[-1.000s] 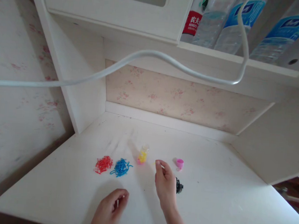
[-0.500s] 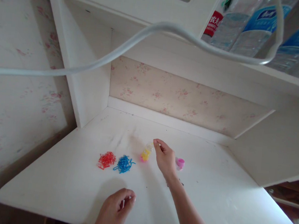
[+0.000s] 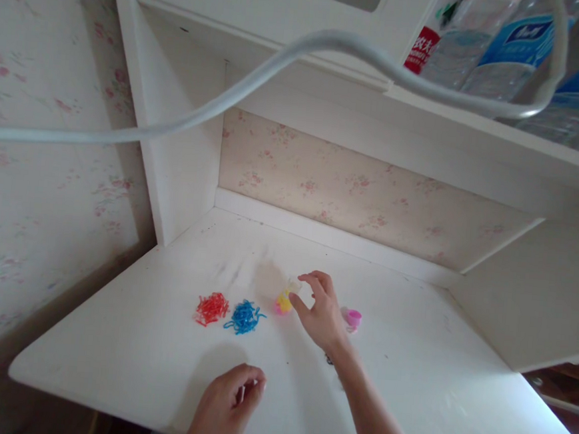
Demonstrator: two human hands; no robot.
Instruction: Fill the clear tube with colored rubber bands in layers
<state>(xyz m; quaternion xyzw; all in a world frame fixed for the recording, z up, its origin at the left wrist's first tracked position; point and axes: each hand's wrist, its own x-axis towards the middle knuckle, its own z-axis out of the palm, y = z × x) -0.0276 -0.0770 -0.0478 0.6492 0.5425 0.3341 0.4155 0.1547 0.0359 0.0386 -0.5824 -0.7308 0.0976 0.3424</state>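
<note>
My right hand [image 3: 321, 311] reaches over the white desk [image 3: 158, 354], fingers apart, thumb and forefinger right beside a small clear bottle [image 3: 286, 296] with yellow bands inside; I cannot tell if they touch it. A pink cap [image 3: 353, 317] lies just right of that hand. Small piles of red bands [image 3: 211, 308] and blue bands [image 3: 245, 316] lie left of the bottle. A dark bit [image 3: 328, 359] peeks out beside my forearm. My left hand [image 3: 229, 403] rests curled near the front edge, fingers pressed together on something small.
A white cable [image 3: 260, 74] hangs across the view in front of the desk's upper shelf. Water bottles [image 3: 488, 42] lie on that shelf at the top right. White side panels [image 3: 183, 162] and floral wallpaper [image 3: 352, 182] close in the desk's back.
My right hand moved from the desk's middle up to the clear bottle, and its pinched fingers have spread apart beside it. The left hand has hardly moved.
</note>
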